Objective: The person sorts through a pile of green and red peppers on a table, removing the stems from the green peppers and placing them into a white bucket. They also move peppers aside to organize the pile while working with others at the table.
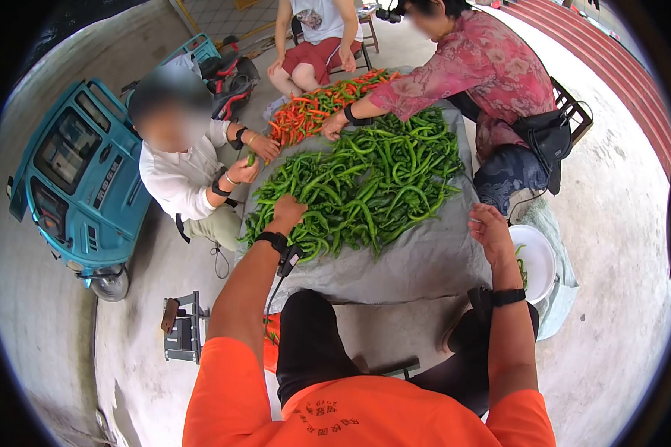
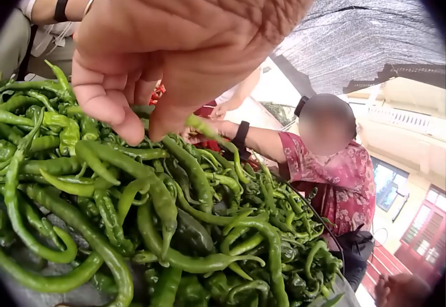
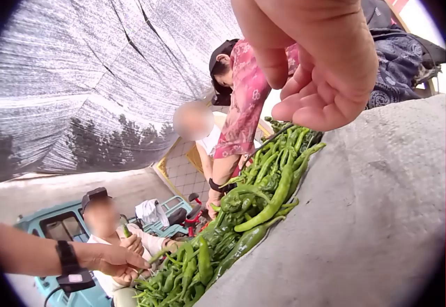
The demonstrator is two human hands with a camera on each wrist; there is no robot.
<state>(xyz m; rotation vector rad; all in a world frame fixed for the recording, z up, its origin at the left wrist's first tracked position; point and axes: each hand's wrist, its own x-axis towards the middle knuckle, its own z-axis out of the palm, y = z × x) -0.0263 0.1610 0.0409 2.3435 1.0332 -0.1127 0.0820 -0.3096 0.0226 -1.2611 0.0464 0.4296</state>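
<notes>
The left hand [image 1: 287,214] is low over the near left part of a heap of green peppers [image 1: 373,186]. In the left wrist view, its fingers [image 2: 111,108] and thumb bend toward each other, and a pale green pepper [image 2: 226,143] slants out from behind the thumb; it appears pinched, though the contact is partly hidden. The right hand [image 1: 490,229] hangs in the air by the heap's right side, above grey sheeting [image 1: 425,261]. Its fingers are loosely curled around nothing; in the right wrist view this hand [image 3: 313,56] touches no pepper.
Red and orange peppers [image 1: 298,123] lie at the far side. A white basin [image 1: 535,261] holding a few green peppers stands at the right. People sit at the left, far side and right, two reaching to the peppers. A small stool [image 1: 183,339] is at the lower left.
</notes>
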